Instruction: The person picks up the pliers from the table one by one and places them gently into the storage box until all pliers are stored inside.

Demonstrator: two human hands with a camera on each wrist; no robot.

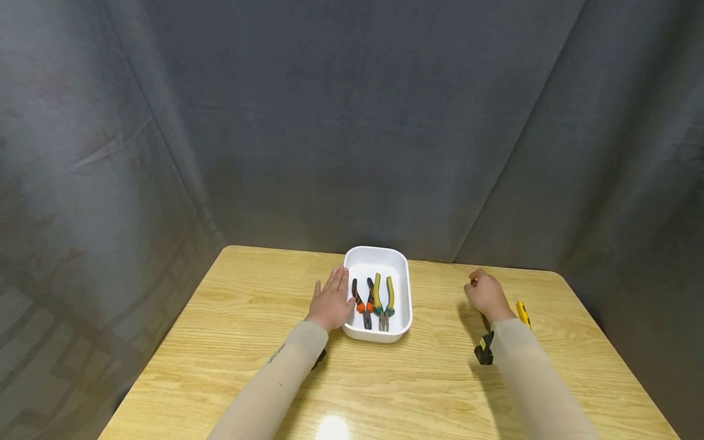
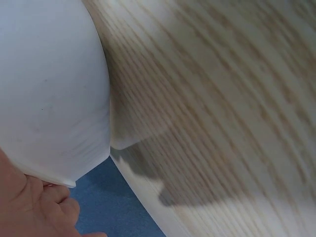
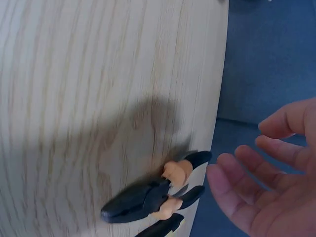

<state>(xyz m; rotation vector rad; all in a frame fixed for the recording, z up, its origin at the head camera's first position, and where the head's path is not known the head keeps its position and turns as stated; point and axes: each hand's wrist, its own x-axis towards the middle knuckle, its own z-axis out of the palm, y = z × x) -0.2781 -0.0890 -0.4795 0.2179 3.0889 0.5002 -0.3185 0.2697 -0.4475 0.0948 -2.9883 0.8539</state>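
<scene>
My left hand (image 1: 332, 302) rests along the left rim of a white tray (image 1: 379, 337), fingers straight and thumb at the edge. In the left wrist view, fingers (image 2: 54, 207) lie against the tray's wall. Two pliers lie inside: a black-and-orange pair (image 1: 366, 319) and a yellow-and-green pair (image 1: 377, 293). On the right, my right hand (image 1: 486, 296) hovers over the table, holding nothing. In the right wrist view its loosely curled fingers (image 3: 224, 190) are close to the handles of black pliers with orange collars (image 3: 143, 200); the hand mostly hides these in the head view.
A yellow-handled tool (image 1: 524, 313) lies just right of my right wrist. Beside the pliers, part of a black-and-yellow tool (image 3: 160, 228) shows at the frame's bottom. The wooden table (image 1: 418, 385) ends at a grey curtain (image 1: 352, 122) behind the tray.
</scene>
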